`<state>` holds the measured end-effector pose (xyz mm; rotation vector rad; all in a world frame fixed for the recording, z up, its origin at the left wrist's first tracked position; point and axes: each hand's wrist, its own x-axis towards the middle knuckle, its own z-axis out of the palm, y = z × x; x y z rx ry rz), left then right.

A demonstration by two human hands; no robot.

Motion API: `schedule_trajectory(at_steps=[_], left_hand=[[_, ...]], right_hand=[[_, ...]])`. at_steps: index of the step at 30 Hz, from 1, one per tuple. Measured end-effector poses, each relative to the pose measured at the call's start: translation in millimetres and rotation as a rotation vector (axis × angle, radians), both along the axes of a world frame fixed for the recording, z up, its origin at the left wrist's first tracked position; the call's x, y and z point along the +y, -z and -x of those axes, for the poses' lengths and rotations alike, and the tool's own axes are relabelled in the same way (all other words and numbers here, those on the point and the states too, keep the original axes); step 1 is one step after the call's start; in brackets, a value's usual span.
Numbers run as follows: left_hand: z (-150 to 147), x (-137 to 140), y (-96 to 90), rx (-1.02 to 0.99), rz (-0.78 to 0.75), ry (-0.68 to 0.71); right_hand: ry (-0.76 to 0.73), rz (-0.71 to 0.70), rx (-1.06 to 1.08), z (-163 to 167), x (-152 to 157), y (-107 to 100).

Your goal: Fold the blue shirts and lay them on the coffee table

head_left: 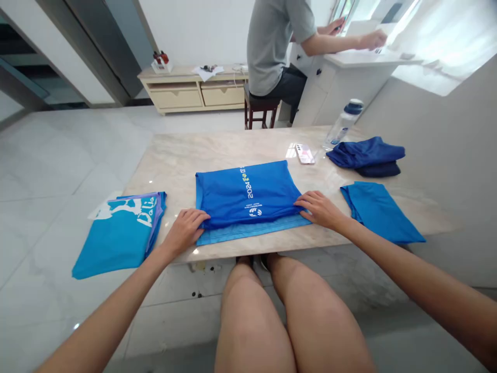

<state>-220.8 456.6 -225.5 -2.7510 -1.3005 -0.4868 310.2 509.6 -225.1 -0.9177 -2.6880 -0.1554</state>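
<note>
A blue shirt [221, 197] with white and yellow print, "2024" among it, lies folded on the marble-patterned table. Its inside shows as a lighter blue strip along the near edge. My left hand [189, 228] pinches the shirt's near left corner, thumb underneath. At the near right corner, my right hand [319, 208] holds the cloth between thumb and fingers. Left of it lies a stack of folded clothes [112, 243], turquoise with white print on top. A folded teal-blue garment [382, 212] rests right of my right hand.
Navy cloth [367, 155] lies bunched at the right, beside a clear water bottle [344, 124] and a phone [305, 154]. Beyond the table [174, 150], a person [267, 52] sits on a dark stool at a white counter. A low cabinet [178, 96] stands by the wall.
</note>
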Motion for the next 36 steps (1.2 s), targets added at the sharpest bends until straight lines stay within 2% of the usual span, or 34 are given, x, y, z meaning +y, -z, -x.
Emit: schedule_trajectory(at_steps=[3,6,12,17,19,23,26,29,33,36], left_hand=[[-4.6,1.9,-6.3,0.019,-0.016,0.107],[-8.5,7.3,-13.2,0.001,0.013,0.140],[-9.4,10.3,-23.7,-0.082,0.046,0.045],[-2.9,-4.0,-24.3,-0.069,0.064,0.077],[-6.5,-7.3,-25.0,-0.068,0.056,0.032],[-40.6,5.0,-27.5,-0.120,0.056,-0.211],[-76.6,28.4,-18.7,-0.096,0.132,-0.306],[-96.2,53.8,2.9,-0.059,0.216,-0.408],[-87.6,84.9,27.9,-0.042,0.264,-0.441],[-75.7,105.6,30.9,-0.023,0.272,-0.388]], right_hand=[[-0.099,0.042,0.019,15.5,0.8,-3.3],[-0.156,0.116,0.052,28.7,3.4,-5.8],[-0.041,0.158,0.103,36.2,2.0,-11.2],[-0.060,0.185,0.090,31.4,-8.0,-17.4],[-0.043,0.194,0.078,32.1,-8.5,-21.8],[0.100,0.225,0.123,48.5,3.3,-26.3],[0.153,0.275,0.126,70.8,16.8,-16.0],[0.284,0.303,0.074,88.7,26.3,6.5],[0.446,0.316,0.027,93.5,35.1,34.7],[0.460,0.299,0.054,90.9,41.8,41.8]])
